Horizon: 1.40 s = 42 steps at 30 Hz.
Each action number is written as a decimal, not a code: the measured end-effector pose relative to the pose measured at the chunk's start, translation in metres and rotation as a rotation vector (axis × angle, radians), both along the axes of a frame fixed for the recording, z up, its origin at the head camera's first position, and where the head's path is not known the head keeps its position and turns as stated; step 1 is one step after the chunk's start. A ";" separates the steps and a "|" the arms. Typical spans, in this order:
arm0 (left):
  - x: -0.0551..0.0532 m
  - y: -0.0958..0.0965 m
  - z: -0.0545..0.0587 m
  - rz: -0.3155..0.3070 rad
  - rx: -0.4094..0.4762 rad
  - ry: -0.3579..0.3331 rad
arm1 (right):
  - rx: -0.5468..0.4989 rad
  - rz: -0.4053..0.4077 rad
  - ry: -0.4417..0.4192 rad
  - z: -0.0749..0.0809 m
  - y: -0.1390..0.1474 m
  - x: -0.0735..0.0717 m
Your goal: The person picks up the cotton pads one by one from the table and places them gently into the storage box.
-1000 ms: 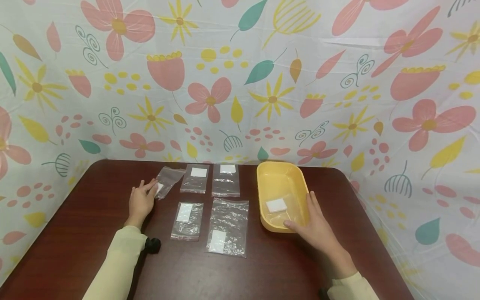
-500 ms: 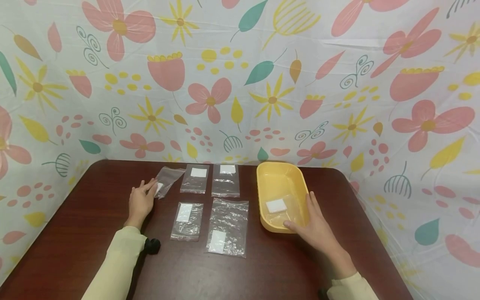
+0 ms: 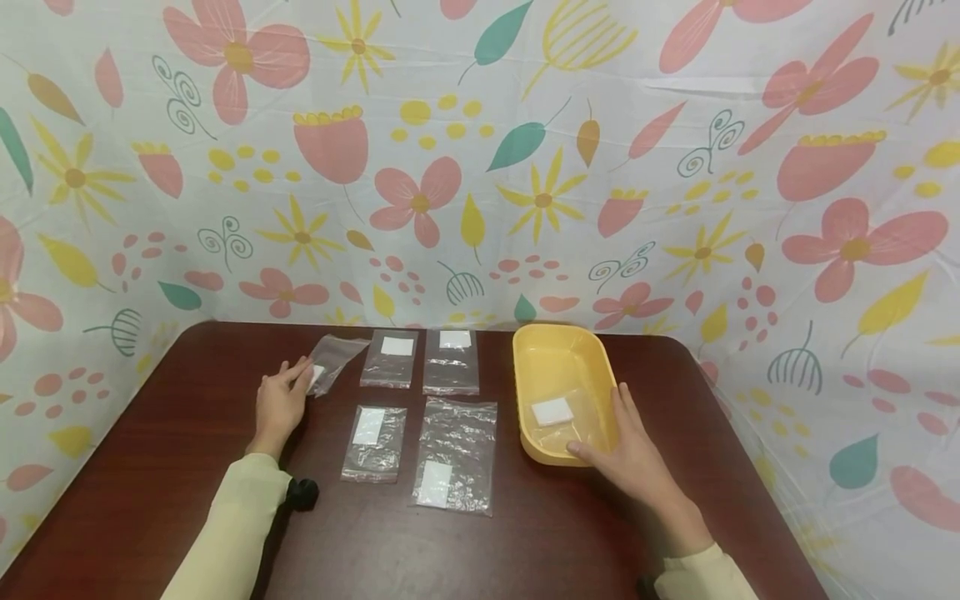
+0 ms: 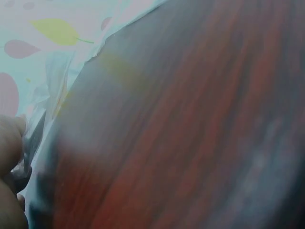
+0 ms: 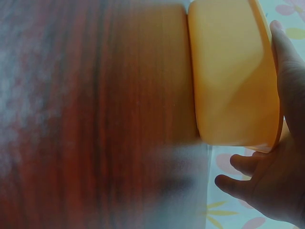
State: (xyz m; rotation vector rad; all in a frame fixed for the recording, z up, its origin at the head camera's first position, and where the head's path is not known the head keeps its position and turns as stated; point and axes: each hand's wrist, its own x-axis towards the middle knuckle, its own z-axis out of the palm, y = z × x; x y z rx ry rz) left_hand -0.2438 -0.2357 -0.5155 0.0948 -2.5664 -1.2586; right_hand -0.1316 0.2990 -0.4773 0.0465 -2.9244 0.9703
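Note:
In the head view my left hand [image 3: 279,410] pinches the near-left edge of a small clear zip bag [image 3: 335,360] with a white label, lying askew at the back left. Crumpled bag plastic [image 4: 40,112] shows by the fingertips in the left wrist view. On the right my right hand [image 3: 637,450] grips the near right corner of a yellow plastic tray [image 3: 568,337]. Its thumb lies over the rim and its fingers lie along the outer side. Inside the tray sits a clear bag [image 3: 588,412] bearing a white label [image 3: 552,411].
Between the hands, clear zip bags with white labels lie flat: two at the back [image 3: 390,371] [image 3: 451,367], a smaller bag [image 3: 382,458] and a large bag [image 3: 465,442] in front. A floral cloth [image 3: 480,167] hangs behind the dark wooden table [image 3: 480,558].

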 end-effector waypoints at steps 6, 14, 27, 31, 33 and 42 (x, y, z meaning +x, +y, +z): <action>0.001 -0.002 0.009 0.012 -0.016 0.036 | -0.008 0.003 0.001 0.000 0.001 0.000; 0.001 -0.003 0.023 -0.005 -0.034 0.078 | -0.001 -0.001 -0.006 0.000 0.001 -0.001; 0.002 0.002 0.040 0.002 -0.030 0.100 | -0.011 -0.006 -0.010 0.000 0.002 -0.001; 0.000 0.008 0.041 -0.012 -0.024 0.115 | -0.013 -0.006 -0.008 0.000 0.002 0.000; -0.001 0.011 0.042 -0.019 -0.016 0.127 | -0.014 -0.006 -0.005 0.000 0.001 0.000; -0.009 0.036 0.043 -0.046 0.007 0.146 | -0.020 -0.005 0.004 0.000 0.000 0.001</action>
